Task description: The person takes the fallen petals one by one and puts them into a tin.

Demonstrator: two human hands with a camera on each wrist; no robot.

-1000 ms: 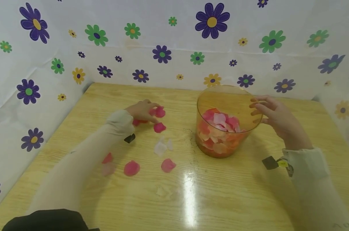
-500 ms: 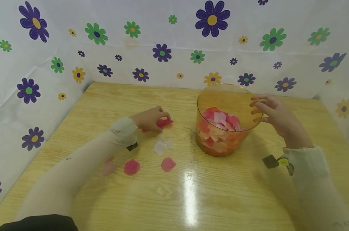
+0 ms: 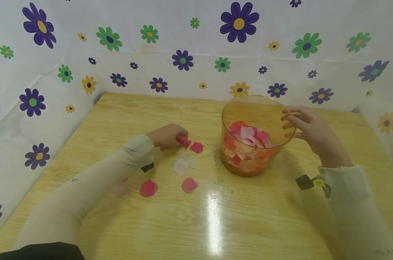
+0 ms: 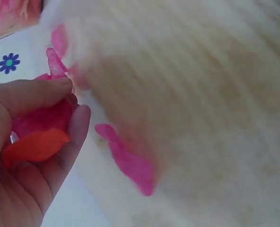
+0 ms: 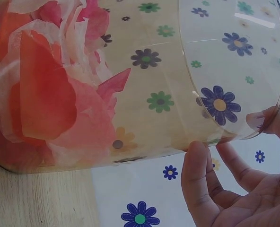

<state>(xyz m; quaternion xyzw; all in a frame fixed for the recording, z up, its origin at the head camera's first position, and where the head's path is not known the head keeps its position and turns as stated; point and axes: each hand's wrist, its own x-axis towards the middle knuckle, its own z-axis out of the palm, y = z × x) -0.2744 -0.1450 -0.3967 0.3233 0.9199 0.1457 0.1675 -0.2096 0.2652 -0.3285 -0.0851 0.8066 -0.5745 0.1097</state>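
My left hand (image 3: pixel 168 135) is low over the table, pinching pink petals (image 4: pixel 45 116) between thumb and fingers. An orange-red petal (image 4: pixel 36 145) lies in its curled palm. One bright pink petal (image 3: pixel 197 147) rests just right of those fingertips. Across from it, my right hand (image 3: pixel 313 131) grips the right side of a clear amber plastic tub (image 3: pixel 269 117), thumb at the rim and fingertips on the wall. The tub stands upright, about half filled with pink, white and orange petals (image 3: pixel 248 144).
Nearer me on the wooden table (image 3: pixel 248 216) lie white petals (image 3: pixel 180 166), a pale pink petal (image 3: pixel 122 188) and two pink ones, a left one (image 3: pixel 148 188) and a right one (image 3: pixel 189 185). A flower-printed white cloth (image 3: pixel 206 39) walls the back and sides.
My left hand has moved right and slightly nearer, gathering pink petals into its fingers. One pink petal now lies farther right. The right hand and tub have stayed in place.
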